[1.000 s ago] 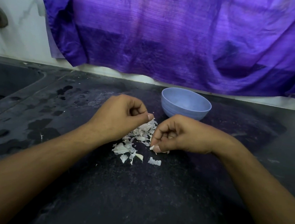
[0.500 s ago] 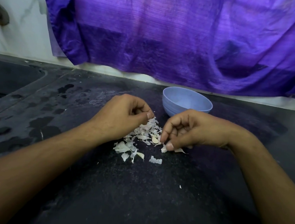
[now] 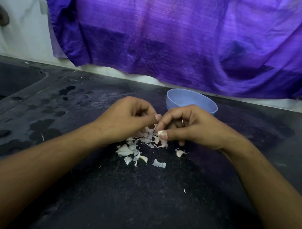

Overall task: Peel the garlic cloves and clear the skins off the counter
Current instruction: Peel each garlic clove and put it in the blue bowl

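Fingers [image 3: 165, 119] of right hand [image 3: 193, 126] pinch garlic piece [image 3: 160, 133] beside curled left hand [image 3: 128, 118].

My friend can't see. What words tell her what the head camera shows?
Two hands meet above a dark counter: the right hand pinches a small white bit of garlic, the left hand curled close beside it. Papery garlic skins lie scattered beneath them, with a pale blue bowl behind and a purple cloth hanging above.

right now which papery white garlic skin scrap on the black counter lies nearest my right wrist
The curled scrap lying alone close by the right hand; the other scraps sit left of it, piled near the left hand.
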A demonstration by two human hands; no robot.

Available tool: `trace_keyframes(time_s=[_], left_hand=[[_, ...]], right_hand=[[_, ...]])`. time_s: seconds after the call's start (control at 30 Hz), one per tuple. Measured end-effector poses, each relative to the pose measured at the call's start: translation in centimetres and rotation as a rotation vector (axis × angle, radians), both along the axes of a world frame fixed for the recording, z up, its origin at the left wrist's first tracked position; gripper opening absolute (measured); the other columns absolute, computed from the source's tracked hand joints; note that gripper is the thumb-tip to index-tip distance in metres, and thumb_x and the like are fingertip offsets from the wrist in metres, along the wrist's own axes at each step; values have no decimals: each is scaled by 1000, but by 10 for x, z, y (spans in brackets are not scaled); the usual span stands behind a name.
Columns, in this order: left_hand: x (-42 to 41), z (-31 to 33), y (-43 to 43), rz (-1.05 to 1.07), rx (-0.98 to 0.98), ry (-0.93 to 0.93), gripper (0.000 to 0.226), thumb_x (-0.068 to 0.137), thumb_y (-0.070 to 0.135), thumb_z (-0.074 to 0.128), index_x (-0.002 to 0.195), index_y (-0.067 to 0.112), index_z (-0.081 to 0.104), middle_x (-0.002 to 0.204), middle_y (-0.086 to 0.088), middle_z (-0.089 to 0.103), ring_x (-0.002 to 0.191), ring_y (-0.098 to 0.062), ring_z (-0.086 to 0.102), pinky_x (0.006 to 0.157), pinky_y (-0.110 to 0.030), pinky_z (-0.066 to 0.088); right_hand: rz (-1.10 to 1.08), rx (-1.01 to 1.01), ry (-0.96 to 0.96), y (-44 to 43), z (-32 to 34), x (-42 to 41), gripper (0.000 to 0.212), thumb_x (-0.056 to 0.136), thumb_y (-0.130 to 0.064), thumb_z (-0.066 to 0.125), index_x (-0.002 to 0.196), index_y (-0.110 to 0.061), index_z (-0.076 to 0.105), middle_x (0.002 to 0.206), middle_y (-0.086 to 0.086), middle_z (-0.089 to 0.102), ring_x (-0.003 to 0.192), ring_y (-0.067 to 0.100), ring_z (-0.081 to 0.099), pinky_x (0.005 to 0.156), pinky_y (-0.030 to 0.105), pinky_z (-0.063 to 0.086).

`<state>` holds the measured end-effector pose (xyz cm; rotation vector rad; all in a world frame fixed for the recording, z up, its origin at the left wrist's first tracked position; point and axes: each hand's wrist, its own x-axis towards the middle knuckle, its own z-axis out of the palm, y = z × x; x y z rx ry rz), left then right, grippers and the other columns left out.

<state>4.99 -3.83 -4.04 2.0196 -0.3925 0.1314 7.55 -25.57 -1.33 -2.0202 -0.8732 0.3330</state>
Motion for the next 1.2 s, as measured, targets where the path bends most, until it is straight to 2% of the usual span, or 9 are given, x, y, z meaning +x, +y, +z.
trace_keyframes(time_s=[0.1,0.23,0.33,0.5,0.6,0.9,1.03,1.13,1.2], left_hand=[[-2,4,-2,-9,-201,111,32,97,31,68,95,-1,69,80,-4,72,64,-13,61,58,-28,54],[-4,8,-3,-8,-301,193,37,80,33,79,101,4,71,85,-8,75,65,-11,64,59,-27,57],[-2,7,-2,21,-344,241,27,82,26,81,98,6,73,81,-7,75,64,-10,65,58,-25,59],[-1,7,-2,68,-407,249,31,76,25,83,96,3,74,85,-15,76,61,-9,64,56,-23,59],[0,6,-3,87,-410,229,20,82,17,82,94,4,74,85,-14,77,63,-10,65,59,-23,59],[0,4,-3,67,-441,259,11,82,4,80,93,5,76,79,-8,76,66,-11,69,64,-25,61],[-1,4,-2,81,-426,236,11,83,6,81,93,5,76,82,-10,76,69,-14,68,65,-27,61],[-1,3,-2,96,-386,208,16,82,15,83,93,6,78,87,-9,78,72,-14,68,67,-29,61],[-1,3,-4,95,-361,203,28,77,27,85,94,6,79,89,-8,79,73,-12,69,70,-31,60]], right_hand=[[-79,200,33,6,-5,2,15,88,-1,74,102,2,71,74,10,72,67,19,69,58,28,59],[-124,341,49,13,-14,4,15,85,3,74,98,-3,71,81,10,75,73,19,74,70,31,63],[-147,402,39,19,-19,2,16,84,7,75,95,-4,72,86,17,75,75,20,74,75,31,63],[-200,456,62,21,-22,0,19,81,7,78,96,-3,74,96,30,74,87,35,72,92,49,58],[-225,448,47,21,-22,1,20,81,5,79,101,4,73,93,27,76,90,40,74,90,48,59],[-235,376,-50,22,-30,8,16,85,2,78,99,4,71,87,25,75,76,31,76,72,35,63],[-239,343,-129,22,-30,8,14,86,-2,79,100,-3,76,84,18,77,75,35,77,79,55,62],[-285,324,-192,21,-27,5,13,87,1,78,99,-4,77,83,12,78,75,28,78,79,55,63],[-305,302,-249,21,-25,3,12,87,0,77,98,-6,78,82,8,79,75,24,78,78,51,64]])
